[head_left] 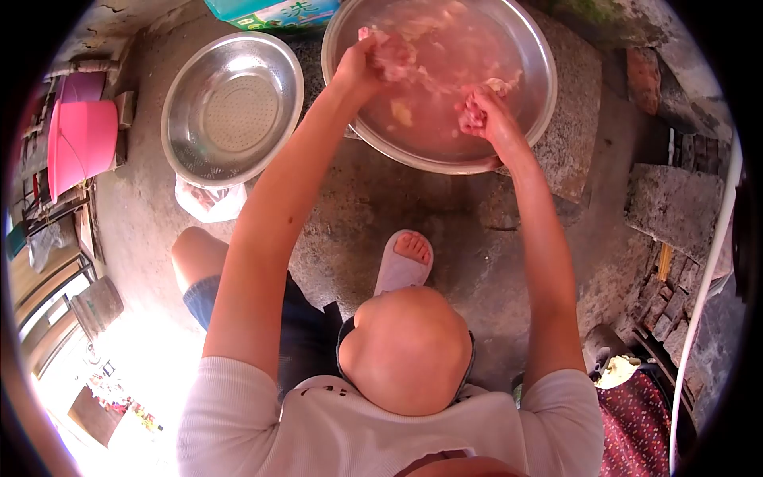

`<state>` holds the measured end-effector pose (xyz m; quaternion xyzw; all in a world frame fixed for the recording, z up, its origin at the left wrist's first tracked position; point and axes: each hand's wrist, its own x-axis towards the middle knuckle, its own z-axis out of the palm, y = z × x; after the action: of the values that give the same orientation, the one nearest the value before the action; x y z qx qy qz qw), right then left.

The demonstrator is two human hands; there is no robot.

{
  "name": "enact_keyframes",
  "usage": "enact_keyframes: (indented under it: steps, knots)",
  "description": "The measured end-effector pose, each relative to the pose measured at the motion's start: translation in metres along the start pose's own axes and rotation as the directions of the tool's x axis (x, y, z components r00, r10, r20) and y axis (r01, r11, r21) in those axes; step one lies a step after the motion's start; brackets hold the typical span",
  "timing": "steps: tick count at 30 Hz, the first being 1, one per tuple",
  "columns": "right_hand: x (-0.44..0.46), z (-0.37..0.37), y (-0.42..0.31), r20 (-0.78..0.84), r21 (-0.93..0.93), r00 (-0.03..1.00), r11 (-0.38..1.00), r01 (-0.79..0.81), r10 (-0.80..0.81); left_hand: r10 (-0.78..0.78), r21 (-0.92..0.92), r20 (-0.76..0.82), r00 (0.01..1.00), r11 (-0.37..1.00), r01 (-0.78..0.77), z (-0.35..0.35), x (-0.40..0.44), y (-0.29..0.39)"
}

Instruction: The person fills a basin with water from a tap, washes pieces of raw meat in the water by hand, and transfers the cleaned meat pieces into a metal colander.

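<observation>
A wide metal basin [543,119] holds cloudy pinkish water with pieces of raw meat [421,32] in it. My left hand [362,67] is over the basin's left part, its fingers closed on a pale pink piece of raw meat [393,57]. On the right side, my right hand [494,115] is closed around another piece of raw meat [472,119], low over the water. Part of the meat lies hidden under the fingers and the murky water.
A metal colander [171,119] with a perforated bottom stands left of the basin, above a white plastic bag [208,203]. Behind is a teal package [274,14]. A pink bucket [83,147] is at far left. Stone blocks [675,203] and a white pipe [707,294] line the right.
</observation>
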<state>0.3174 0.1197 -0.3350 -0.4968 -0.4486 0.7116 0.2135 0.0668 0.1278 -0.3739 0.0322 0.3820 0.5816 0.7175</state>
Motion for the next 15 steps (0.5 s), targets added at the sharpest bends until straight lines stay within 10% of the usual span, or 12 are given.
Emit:
enact_keyframes:
  steps: [2,8,12,15]
  knots:
    - [-0.001,0.009,-0.007,-0.026,0.114,0.997,0.990,0.080,-0.077,-0.095,0.101,0.092,0.991,0.991,0.085,0.034,-0.034,-0.004]
    - [0.029,0.033,0.013,0.050,-0.761,0.786,0.486,0.429,-0.616,-0.279,0.295,0.234,0.931,0.933,0.206,0.029,-0.037,-0.027]
    - [0.009,0.034,-0.013,0.056,-0.779,0.894,0.541,0.318,-0.444,-0.076,0.621,-0.012,0.997,0.781,0.067,0.031,-0.049,-0.014]
    - [0.001,0.042,-0.016,0.127,-0.434,0.948,0.843,0.319,-0.293,-0.031,0.378,-0.036,0.999,0.925,0.042,0.028,-0.042,-0.025]
